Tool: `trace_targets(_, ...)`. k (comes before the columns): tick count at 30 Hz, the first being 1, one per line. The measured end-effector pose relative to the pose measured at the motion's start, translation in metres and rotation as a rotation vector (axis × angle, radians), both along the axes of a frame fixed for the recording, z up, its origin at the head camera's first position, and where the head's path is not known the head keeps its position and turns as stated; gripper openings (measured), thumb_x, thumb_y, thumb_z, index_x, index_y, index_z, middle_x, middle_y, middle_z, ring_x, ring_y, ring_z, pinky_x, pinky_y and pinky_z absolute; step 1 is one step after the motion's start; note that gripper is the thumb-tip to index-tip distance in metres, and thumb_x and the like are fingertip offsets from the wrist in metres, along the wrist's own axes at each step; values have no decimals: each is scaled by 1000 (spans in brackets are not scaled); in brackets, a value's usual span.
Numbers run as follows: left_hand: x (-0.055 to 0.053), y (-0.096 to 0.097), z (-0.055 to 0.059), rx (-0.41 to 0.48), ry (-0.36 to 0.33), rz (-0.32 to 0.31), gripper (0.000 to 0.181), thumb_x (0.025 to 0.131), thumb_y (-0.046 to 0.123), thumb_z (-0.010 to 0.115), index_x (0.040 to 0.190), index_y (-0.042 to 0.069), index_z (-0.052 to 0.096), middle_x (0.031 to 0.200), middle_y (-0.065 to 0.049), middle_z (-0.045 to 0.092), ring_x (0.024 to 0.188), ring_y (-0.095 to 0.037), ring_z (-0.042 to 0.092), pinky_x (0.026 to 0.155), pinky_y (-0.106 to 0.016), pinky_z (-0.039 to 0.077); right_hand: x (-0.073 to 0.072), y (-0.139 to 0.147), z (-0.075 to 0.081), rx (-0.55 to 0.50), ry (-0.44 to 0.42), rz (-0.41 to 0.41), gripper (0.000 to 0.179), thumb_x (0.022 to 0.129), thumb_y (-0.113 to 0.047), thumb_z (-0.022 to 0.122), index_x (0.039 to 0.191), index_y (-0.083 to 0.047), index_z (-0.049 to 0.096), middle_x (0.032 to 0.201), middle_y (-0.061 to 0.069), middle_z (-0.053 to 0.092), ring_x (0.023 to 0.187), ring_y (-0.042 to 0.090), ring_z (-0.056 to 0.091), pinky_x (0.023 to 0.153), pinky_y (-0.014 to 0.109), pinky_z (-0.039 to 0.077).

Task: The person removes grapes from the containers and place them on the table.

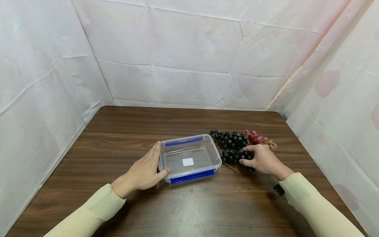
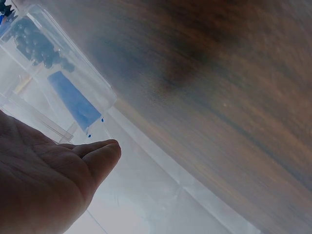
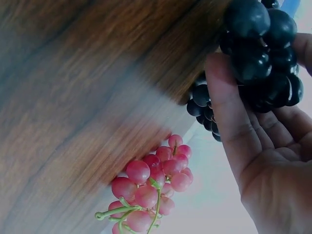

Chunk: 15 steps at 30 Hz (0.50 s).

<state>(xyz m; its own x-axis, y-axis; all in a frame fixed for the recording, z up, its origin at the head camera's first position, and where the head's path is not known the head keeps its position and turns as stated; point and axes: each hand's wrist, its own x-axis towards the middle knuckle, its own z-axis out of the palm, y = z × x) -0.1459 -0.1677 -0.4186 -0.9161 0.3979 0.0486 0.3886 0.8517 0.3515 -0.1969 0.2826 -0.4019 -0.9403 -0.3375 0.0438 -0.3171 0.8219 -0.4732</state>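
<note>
A clear plastic food container with blue side clips and no lid on top stands near the table's middle, a small white label on its base. Along its left side lies my left hand, fingers straight, thumb by the front left corner; the left wrist view shows the flat palm beside the clear wall. To the right of the container, my right hand grips the nearer bunch of black grapes between thumb and fingers. In the right wrist view these dark grapes sit within the fingers, partly hidden.
Just behind lies a second bunch of black grapes. A bunch of red grapes with pale stems is at its right. White cloth hangs behind and at both sides of the brown wooden table.
</note>
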Motion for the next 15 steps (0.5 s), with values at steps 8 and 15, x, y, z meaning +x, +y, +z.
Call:
trace_targets(8,0,1,0,3,16,6,103,97,54,60,161,-8,7,167,-26,15,153,-37,25,116,-52,36,0,1,0,49,2,22,48,85,-29,84,122,0,72,46,-5,45,46,3,26,67,37,51)
trace_targets(15,0,1,1,2,9,7,103,97,53,59,161,-8,7,168,-25,15,153,-37,25,115,-53,36,1,2,-2,36,22,38,43,81,-25,87,115,-4,71,66,-6,59,53,8,47,56,29,46)
